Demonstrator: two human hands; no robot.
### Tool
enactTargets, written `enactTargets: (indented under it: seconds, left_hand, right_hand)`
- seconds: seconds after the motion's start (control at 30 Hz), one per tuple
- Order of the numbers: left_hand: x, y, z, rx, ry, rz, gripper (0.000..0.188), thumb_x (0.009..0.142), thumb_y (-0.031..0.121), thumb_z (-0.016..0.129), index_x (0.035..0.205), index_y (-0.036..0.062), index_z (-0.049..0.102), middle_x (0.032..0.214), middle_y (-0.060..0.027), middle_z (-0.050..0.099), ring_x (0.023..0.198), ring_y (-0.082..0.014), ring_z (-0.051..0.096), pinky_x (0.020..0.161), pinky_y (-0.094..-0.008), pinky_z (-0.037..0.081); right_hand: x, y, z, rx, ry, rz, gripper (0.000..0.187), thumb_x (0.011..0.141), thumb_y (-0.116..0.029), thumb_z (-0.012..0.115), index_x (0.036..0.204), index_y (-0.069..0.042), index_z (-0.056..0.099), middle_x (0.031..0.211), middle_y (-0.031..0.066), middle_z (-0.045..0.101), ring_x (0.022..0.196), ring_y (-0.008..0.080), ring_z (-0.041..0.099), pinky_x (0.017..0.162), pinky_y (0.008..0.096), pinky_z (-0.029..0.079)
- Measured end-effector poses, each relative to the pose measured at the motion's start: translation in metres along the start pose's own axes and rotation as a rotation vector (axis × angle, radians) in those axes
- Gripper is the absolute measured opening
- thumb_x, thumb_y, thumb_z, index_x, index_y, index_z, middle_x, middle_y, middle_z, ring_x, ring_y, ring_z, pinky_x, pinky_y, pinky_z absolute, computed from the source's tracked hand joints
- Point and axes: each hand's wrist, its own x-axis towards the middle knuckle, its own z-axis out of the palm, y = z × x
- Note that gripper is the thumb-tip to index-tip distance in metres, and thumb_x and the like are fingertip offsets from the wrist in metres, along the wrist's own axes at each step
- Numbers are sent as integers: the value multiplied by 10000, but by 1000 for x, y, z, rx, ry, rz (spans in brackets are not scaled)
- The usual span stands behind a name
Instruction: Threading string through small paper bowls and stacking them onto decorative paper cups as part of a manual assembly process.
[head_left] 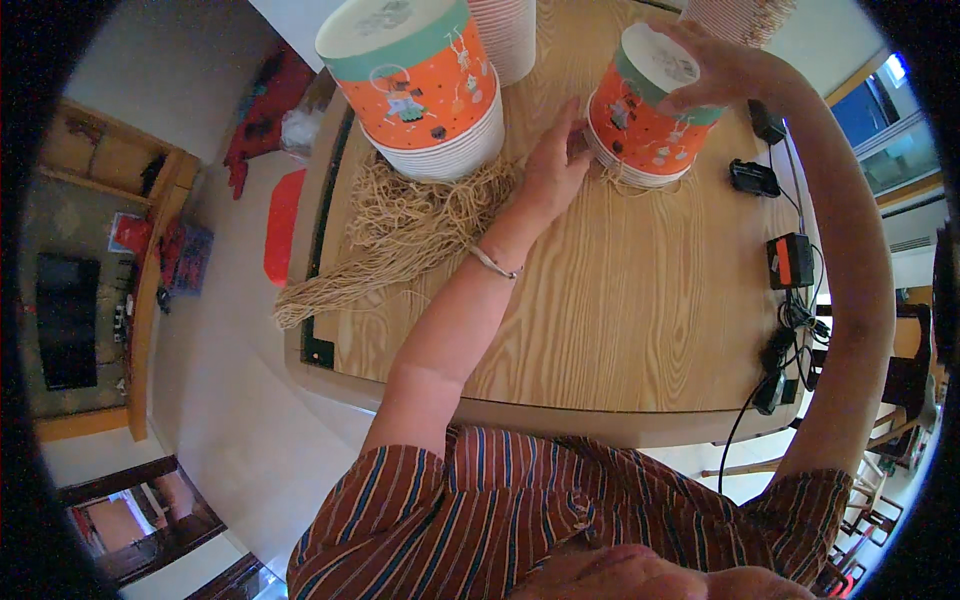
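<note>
An orange and green paper bucket (pixel 640 125) stands upside down near the far right of the table, its white rim low down. My right hand (pixel 735 65) reaches over its pale base, thumb and fingers curved round the upper edge and gripping it. Beside its lower left side is my left hand (pixel 555 165), fingers stretched and apart, near or touching the rim. To the left rises a taller upturned stack of matching paper buckets (pixel 425 95) with several white rims. Under and before that stack lies a loose bundle of beige twine (pixel 400 235). A few strands show at the right bucket's rim.
The wood-grain table (pixel 590 320) has a dark-edged border. More pale stacked containers (pixel 507 40) stand at the back, with another stack (pixel 740 18) behind my right hand. Black adapters (pixel 790 262) and tangled cables (pixel 780 350) lie along the right edge.
</note>
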Motion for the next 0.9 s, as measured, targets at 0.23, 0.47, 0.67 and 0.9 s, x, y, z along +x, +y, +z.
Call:
enactTargets:
  seconds: [0.23, 0.47, 0.67, 0.9]
  left_hand:
    - [13, 0, 1, 158, -47, -5, 706, 852, -28, 549, 1481, 17, 232, 1418, -213, 437, 1314, -302, 436, 1095, -372, 352]
    - [14, 9, 6, 7, -160, -27, 787, 768, -100, 488, 1486, -20, 175, 1439, -224, 404, 1339, -318, 402, 1114, -369, 325]
    - [12, -2, 9, 166, -112, 26, 822, 770, -34, 553, 1484, -32, 146, 1422, -234, 419, 1327, -309, 419, 1106, -366, 335]
    - [10, 10, 6, 145, -178, -53, 848, 789, 26, 619, 1484, -31, 137, 1411, -222, 439, 1298, -303, 455, 1095, -367, 346]
  right_hand:
    - [-7, -3, 2, 97, 15, 69, 1089, 666, -515, 786, 1498, -112, 211, 1471, 197, 311, 1341, 374, 362, 1085, 448, 375]
    - [-13, -21, 6, 110, 62, 116, 1123, 654, -543, 772, 1507, -118, 178, 1494, 206, 268, 1354, 397, 335, 1100, 463, 350]
    - [-16, -22, 14, 163, 152, 106, 1085, 651, -496, 780, 1505, -156, 204, 1478, 196, 290, 1346, 393, 348, 1084, 469, 364]
    - [-21, -25, 20, 289, 256, 39, 1005, 664, -410, 791, 1487, -186, 259, 1402, 172, 363, 1293, 372, 403, 1052, 461, 399]
